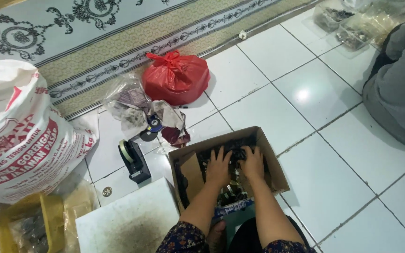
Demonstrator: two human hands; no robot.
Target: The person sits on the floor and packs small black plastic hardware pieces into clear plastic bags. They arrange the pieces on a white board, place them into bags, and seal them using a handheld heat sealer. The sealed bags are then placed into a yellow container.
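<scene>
Currently I log: left hand and right hand, fingers spread flat on small dark parts, possibly metal, inside cardboard box on tiled floor; sifting gently should avoid spills.

Clutter being kept on a white tiled floor

A tied red plastic bag is being kept far, clear bags of oddments just left of it; a black tape dispenser is being stood nearer, a large printed sack being propped at left, by a patterned rug.
</scene>
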